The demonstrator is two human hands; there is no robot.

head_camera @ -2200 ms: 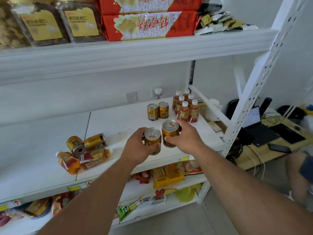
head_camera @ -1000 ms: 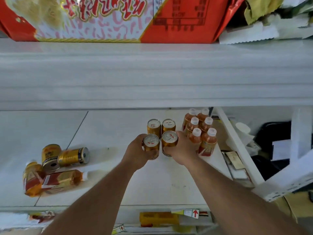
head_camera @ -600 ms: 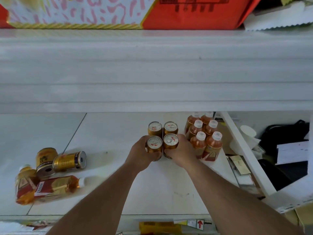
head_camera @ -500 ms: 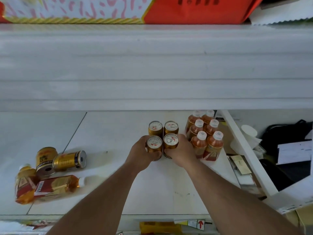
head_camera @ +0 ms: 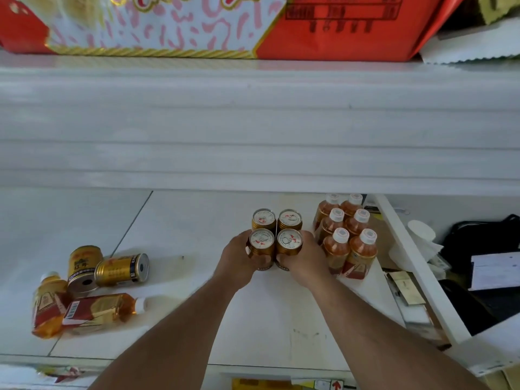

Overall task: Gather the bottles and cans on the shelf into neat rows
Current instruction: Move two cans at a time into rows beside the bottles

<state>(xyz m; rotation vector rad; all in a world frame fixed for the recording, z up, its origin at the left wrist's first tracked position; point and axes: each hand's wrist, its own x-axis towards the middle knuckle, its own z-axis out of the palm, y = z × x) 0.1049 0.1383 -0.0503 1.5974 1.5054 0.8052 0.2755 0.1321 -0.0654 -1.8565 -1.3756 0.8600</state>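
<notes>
While we stand at the shelf [head_camera: 197, 220], our left hand [head_camera: 239, 263] grips one upright can [head_camera: 261, 243], right hand [head_camera: 305, 263] grips its neighbour [head_camera: 289, 243], both touching the rear pair [head_camera: 277, 218], bottles [head_camera: 349, 237] just beside.

Upper shelf edge [head_camera: 253, 128] blocks the back of the lower shelf [head_camera: 183, 220]; rear wall not visible. Rear bottles [head_camera: 342, 204] show caps and shoulders only. Left hand [head_camera: 239, 263] and right hand [head_camera: 305, 263] cover the lower sides of the two front cans [head_camera: 274, 243]; most fingers hidden behind them. Red box [head_camera: 337, 26] cut off at top edge, its print blurred. Lying bottle [head_camera: 98, 311]: label text too small to read. Dark items at right [head_camera: 484, 243] not identifiable.
</notes>
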